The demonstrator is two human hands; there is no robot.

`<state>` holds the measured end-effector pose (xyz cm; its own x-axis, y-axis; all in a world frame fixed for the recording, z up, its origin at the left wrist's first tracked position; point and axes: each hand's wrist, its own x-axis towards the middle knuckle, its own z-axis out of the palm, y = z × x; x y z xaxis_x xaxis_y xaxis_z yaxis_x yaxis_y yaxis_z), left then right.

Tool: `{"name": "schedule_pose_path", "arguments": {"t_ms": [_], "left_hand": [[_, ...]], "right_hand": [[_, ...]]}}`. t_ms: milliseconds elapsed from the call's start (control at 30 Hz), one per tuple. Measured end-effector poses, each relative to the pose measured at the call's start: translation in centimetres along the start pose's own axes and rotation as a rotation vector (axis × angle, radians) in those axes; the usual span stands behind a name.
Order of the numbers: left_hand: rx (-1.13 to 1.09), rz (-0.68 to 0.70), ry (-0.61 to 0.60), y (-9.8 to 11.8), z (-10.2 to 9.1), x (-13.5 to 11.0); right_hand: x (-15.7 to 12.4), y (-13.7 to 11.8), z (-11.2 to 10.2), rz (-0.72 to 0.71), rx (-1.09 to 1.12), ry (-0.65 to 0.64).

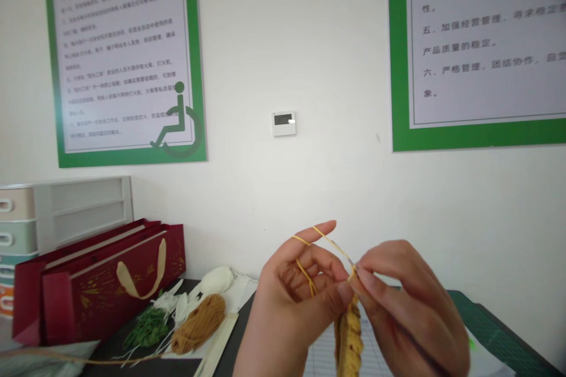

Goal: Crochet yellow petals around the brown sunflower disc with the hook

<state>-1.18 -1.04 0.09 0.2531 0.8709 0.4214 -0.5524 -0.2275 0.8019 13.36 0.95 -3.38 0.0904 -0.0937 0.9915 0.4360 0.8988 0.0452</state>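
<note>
My left hand (pixel 305 288) pinches the top of a yellow crocheted strip (pixel 349 341) between thumb and finger. Yellow yarn (pixel 329 240) runs over its raised index finger and is wrapped around the other fingers. My right hand (pixel 407 300) grips a thin crochet hook (pixel 415 339), its dark shaft showing below the palm. At the strip's top edge the hook's tip meets the yarn, close to both thumbs; the exact loop is too small to make out. The strip hangs down out of the picture.
Left on the dark table lie a tan yarn skein (pixel 198 324), green yarn (pixel 148 327), white yarn (pixel 216 280) and a ruler (pixel 216 344). Dark red gift bags (pixel 106 288) stand before a drawer unit (pixel 84 206). A green cutting mat (pixel 499 330) and paper (pixel 325 350) are near my hands.
</note>
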Motion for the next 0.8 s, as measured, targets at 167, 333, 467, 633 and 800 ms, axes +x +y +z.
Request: {"name": "schedule_pose_path", "arguments": {"t_ms": [167,333,467,633,800], "left_hand": [[-0.166,-0.237,-0.152,-0.3,-0.4,0.2],[-0.194,-0.264,-0.210,-0.2,-1.5,0.6],[-0.193,-0.237,-0.237,0.0,-1.7,0.7],[-0.037,-0.114,-0.120,0.3,-1.0,0.4],[-0.008,-0.078,-0.095,0.6,-0.5,0.2]], "right_hand": [[-0.6,-0.6,0.9,0.019,0.163,0.210],[0.3,-1.2,1.1,0.497,0.625,0.252],[0.8,-0.9,0.8,0.734,0.856,0.113],[0.2,-0.2,0.7,0.692,0.816,-0.011],[-0.3,0.0,0.6,0.568,0.748,-0.040]]}}
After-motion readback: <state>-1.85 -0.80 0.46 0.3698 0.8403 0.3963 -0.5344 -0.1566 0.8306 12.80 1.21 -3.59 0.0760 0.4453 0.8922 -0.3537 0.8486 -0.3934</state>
